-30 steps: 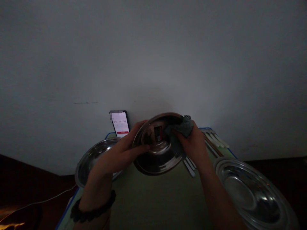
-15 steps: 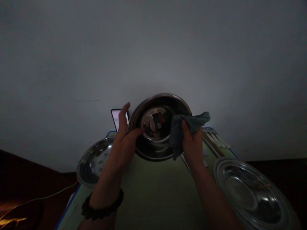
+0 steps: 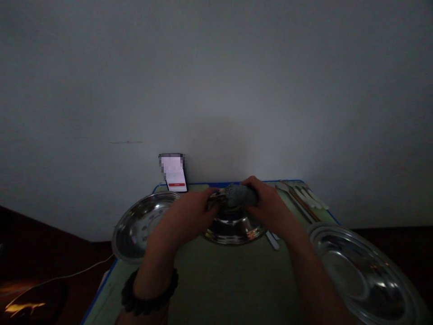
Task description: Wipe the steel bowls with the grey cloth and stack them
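Note:
A steel bowl sits low over the middle of the green table, its underside towards me. My left hand grips the bowl's near-left rim with curled fingers. My right hand is closed on a bunched grey cloth and presses it on the bowl's top edge. A dark bead bracelet circles my left wrist.
A second steel bowl lies at the left, a wide steel plate at the right front. A lit phone leans on the wall behind. Chopsticks and spoons lie at the back right. A white cable hangs off the left.
The bowl was held up and tilted with its inside facing me; now it is lowered and turned flat near the table. The cloth has moved from the bowl's right side onto its top edge.

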`<act>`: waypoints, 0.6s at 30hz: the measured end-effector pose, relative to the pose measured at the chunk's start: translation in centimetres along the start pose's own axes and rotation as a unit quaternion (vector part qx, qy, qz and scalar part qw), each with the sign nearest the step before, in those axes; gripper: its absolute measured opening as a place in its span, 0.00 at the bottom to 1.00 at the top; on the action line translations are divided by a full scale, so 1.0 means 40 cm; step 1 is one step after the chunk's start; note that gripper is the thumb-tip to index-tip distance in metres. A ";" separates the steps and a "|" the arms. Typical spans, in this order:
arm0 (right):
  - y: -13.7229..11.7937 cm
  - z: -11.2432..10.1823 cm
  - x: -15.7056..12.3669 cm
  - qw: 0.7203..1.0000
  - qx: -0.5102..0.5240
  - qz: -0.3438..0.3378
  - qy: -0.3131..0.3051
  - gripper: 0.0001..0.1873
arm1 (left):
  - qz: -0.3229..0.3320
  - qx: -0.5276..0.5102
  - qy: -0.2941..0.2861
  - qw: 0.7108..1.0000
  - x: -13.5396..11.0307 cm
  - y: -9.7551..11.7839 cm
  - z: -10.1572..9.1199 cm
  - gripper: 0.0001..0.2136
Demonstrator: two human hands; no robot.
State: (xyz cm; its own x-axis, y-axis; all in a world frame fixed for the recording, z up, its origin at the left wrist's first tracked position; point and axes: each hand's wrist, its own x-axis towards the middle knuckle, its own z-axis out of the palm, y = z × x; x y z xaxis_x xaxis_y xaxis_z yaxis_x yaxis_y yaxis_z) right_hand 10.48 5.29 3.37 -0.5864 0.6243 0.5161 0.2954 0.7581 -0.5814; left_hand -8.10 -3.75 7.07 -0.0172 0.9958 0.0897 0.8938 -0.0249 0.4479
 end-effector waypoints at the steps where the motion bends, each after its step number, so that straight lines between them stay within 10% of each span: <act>1: -0.001 0.011 0.003 1.000 -0.011 -0.020 -0.004 0.14 | -0.003 0.014 -0.012 1.000 0.002 0.005 0.007 0.16; 6: 0.029 0.039 0.008 0.992 -0.016 0.019 0.122 0.14 | 0.007 -0.034 0.009 0.999 0.016 -0.012 0.004 0.15; 12: 0.031 0.087 0.018 0.914 0.097 0.137 0.369 0.17 | -0.048 -0.267 0.182 0.945 0.028 -0.037 -0.015 0.15; 15: 0.023 0.092 0.023 0.913 0.124 0.142 0.362 0.16 | -0.088 -0.324 0.167 0.927 0.031 -0.043 -0.011 0.17; 18: 0.024 0.051 0.017 0.949 0.105 0.144 0.260 0.14 | -0.100 -0.192 0.127 0.968 0.026 -0.052 -0.020 0.18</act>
State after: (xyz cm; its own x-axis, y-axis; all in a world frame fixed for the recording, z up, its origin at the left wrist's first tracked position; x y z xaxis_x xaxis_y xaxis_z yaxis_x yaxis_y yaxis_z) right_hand 8.82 6.06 1.88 -0.0361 0.8498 0.5258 0.1982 0.5218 -0.8297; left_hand -10.33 -2.76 6.95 -0.3267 0.9313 0.1609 0.6288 0.0871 0.7727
